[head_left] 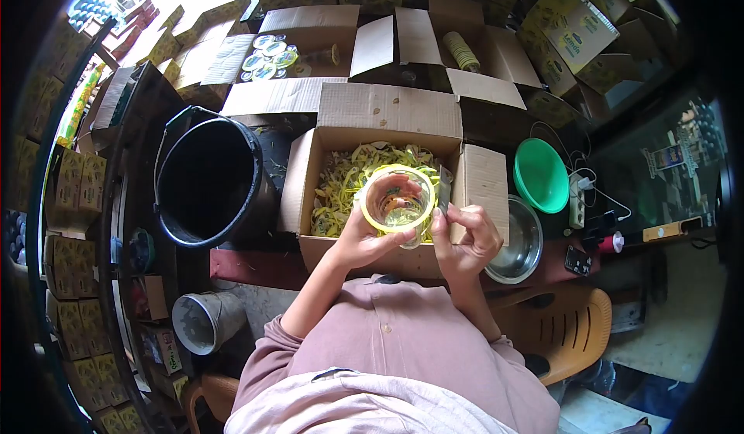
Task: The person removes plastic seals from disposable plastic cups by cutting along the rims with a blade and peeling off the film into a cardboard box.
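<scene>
clear plastic cup (398, 203) wrapped in l hand (364, 238), yellow rim (403, 170) facing up, prob for a good look in | r hand (470, 236) just right of it, thin grey strip (445, 187) pinched upright | box (387, 110) w/ yellow scraps (335, 194) below cup, prob to catch loose bits

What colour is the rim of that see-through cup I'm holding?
The rim is yellow, best seen in the head view.
</scene>
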`<state>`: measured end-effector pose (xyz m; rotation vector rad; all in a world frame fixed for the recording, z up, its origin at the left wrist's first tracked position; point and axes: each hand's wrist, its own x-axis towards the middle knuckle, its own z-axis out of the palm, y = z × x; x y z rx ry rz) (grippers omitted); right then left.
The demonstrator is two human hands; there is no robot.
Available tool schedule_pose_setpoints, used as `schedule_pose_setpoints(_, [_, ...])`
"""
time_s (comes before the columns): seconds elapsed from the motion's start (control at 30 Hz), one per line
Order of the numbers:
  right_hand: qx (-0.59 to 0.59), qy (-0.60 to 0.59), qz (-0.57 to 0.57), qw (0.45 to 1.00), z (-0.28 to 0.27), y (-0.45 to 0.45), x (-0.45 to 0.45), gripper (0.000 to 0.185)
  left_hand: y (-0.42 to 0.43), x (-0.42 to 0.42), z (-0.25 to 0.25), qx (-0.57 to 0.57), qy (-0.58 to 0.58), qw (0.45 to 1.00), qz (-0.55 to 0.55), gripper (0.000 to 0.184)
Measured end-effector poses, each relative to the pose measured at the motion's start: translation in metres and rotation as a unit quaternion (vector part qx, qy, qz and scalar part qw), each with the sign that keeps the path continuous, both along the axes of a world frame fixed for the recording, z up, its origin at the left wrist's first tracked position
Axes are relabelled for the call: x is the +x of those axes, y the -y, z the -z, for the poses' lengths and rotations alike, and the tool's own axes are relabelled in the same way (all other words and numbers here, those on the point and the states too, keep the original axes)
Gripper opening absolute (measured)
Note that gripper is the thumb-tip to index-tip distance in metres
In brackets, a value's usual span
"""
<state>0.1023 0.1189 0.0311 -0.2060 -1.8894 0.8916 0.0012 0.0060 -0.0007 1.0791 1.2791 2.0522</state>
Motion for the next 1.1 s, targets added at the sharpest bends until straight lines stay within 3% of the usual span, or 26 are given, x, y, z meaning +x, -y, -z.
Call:
schedule_pose_setpoints(0.23, [0.031, -0.002, 0.013, 0.999, 0.002, 0.003, 0.003, 0.017, -0.001, 0.003, -0.004, 0.002, -0.017, 1.0, -0.001, 0.063])
schedule_pose_setpoints(0.43, [0.031, -0.008, 0.0, 0.999, -0.002, -0.004, 0.001, 0.018, 0.005, 0.002, -0.001, -0.034, -0.114, 0.993, 0.022, 0.063])
schedule_pose_setpoints(1.1, [-0.048, 0.005, -0.07, 0.996, 0.01, -0.015, 0.006, 0.019, 0.007, -0.006, -0.013, -0.057, -0.098, 0.992, 0.047, 0.055])
